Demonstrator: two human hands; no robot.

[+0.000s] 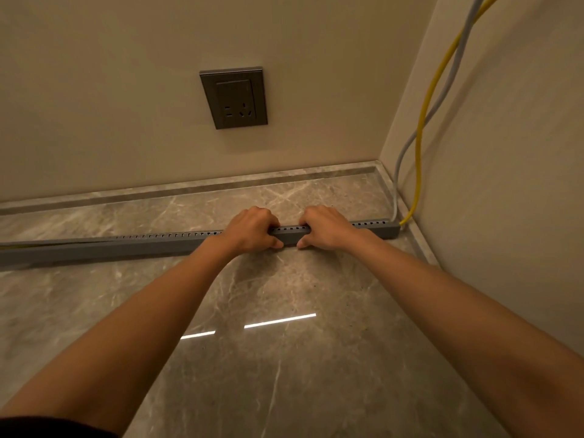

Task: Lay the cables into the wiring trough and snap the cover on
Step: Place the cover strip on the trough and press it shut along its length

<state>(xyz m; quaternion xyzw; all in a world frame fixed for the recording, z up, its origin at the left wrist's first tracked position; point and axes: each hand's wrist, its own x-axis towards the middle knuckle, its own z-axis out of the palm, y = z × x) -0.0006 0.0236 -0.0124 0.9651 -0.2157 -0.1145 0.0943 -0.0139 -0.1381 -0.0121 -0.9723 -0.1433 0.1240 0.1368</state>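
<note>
Wiring trough (142, 248) runs along the floor under both hands, its cover (79, 241) slightly raised left of them. Left hand (252, 229) and right hand (325, 227) grip it side by side. Right of them, yellow cable (419, 159) and grey cable (397, 175) climb the corner.

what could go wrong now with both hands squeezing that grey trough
1. Left of the left hand, the cover looks unseated above the trough, with the yellow cable seemingly showing in the gap. Pressing on could pinch it.
2. The right hand grips beside it. Both thumbs lie on the front face and could get nipped as the cover snaps.
3. The trough lies apart from the wall on the glossy floor and might slide.
</note>
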